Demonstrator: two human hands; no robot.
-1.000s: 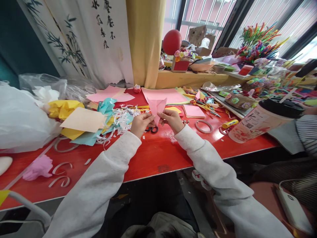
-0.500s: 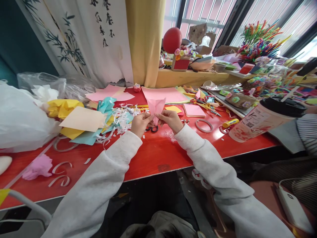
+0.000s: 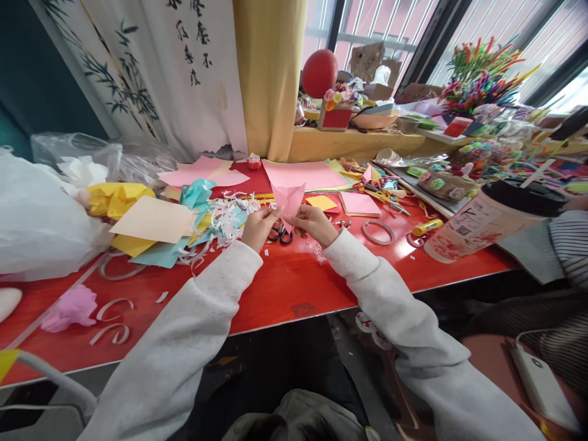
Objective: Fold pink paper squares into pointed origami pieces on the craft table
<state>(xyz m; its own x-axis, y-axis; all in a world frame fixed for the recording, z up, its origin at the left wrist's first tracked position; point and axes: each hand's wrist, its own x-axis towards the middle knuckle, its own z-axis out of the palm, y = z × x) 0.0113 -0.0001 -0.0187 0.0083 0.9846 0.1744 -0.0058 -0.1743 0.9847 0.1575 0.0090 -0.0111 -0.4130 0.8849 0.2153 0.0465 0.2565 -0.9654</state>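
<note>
Shifted slightly left since the earlier frame, the bare left hand (image 3: 260,227) pinches one side of the folded pink paper (image 3: 289,202) at frame centre; the bare right hand (image 3: 318,225) pinches the other, each grip closed. Black-handled scissors (image 3: 285,236), now more exposed, lie below on the glossy red desk (image 3: 285,285).

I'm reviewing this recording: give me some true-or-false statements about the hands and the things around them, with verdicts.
1. The left hand and right hand both hold the folded pink paper. True.
2. The black-handled scissors are gripped in the right hand. False: they lie on the red table.
3. The cup has a black lid. True.
4. The balloon is green. False: it is red.
5. The yellow tube lies left of the cup. True.
</note>
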